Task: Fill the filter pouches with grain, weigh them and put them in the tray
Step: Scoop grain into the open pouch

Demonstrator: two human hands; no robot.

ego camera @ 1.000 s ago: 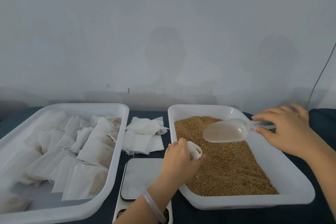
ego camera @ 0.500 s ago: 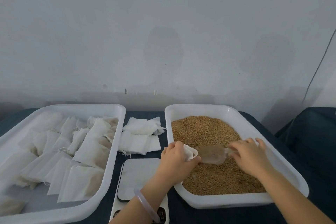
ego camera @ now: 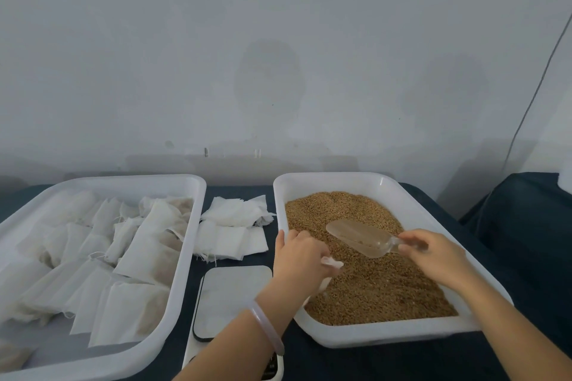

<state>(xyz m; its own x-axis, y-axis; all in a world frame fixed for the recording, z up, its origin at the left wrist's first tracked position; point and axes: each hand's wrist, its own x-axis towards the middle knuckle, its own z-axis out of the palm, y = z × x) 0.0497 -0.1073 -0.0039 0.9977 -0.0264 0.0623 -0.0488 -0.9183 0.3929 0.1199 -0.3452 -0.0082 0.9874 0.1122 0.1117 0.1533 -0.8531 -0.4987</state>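
My left hand (ego camera: pixel 298 260) grips a white filter pouch (ego camera: pixel 331 263) at the left edge of the white grain tray (ego camera: pixel 383 335); most of the pouch is hidden behind my fingers. My right hand (ego camera: pixel 436 255) holds the handle of a clear plastic scoop (ego camera: pixel 360 238), which carries some brown grain and hangs just above the grain (ego camera: pixel 371 288), up and right of the pouch. A pile of empty pouches (ego camera: pixel 232 232) lies between the two trays. The scale (ego camera: pixel 230 300) sits below that pile with a bare platform. Filled pouches (ego camera: pixel 136 260) lie in the left tray (ego camera: pixel 182 272).
Both trays and the scale stand on a dark blue cloth (ego camera: pixel 532 288) against a pale wall. A thin cable (ego camera: pixel 538 86) runs down the wall at the far right. A pale bangle (ego camera: pixel 269 326) sits on my left wrist.
The scoop came down from above the tray, dug into the grain beside the pouch, and has now lifted back out with grain in it. My left hand kept its place with the pouch.
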